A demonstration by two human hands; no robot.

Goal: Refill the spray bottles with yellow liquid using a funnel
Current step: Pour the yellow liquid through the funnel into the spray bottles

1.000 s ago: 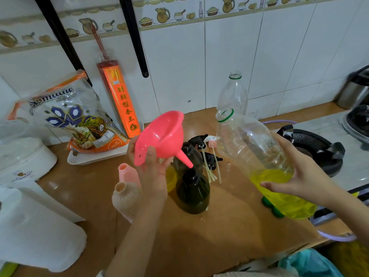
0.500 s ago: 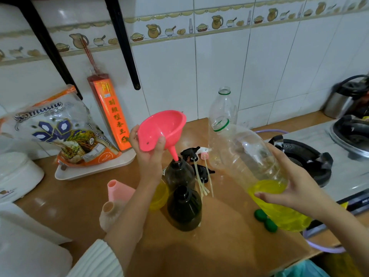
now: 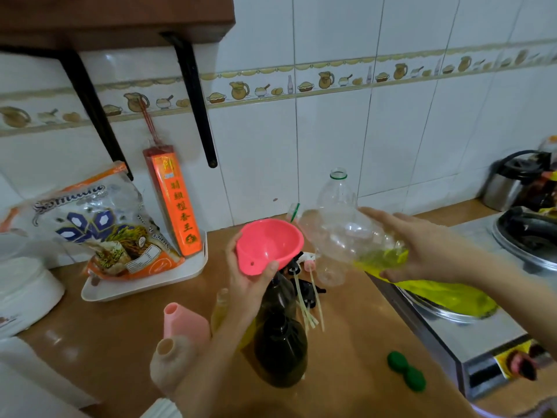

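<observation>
Going left to right: a crinkly rice bag (image 3: 99, 227) is propped on a white tray (image 3: 144, 285), and two soft-looking pink and beige bottles (image 3: 177, 336) are stood on the brown tabletop (image 3: 346, 372). The glossy pink plastic funnel (image 3: 269, 247) is pinched at its rim by the left hand (image 3: 247, 282); its spout seems to be parked in the rear dark spray bottle (image 3: 280, 292), though the joint is hidden. A second dark, rounded spray bottle (image 3: 281, 348) is stood in front. The clear ribbed bottle (image 3: 346, 236) is gripped by the right hand (image 3: 422, 245), tilted mouth-first at the funnel, with yellow liquid (image 3: 382, 256) pooled low. If it's tipped too fast, liquid could be slopped over the rim, or the funnel knocked loose. Green caps (image 3: 407, 371) are lying nearby.
</observation>
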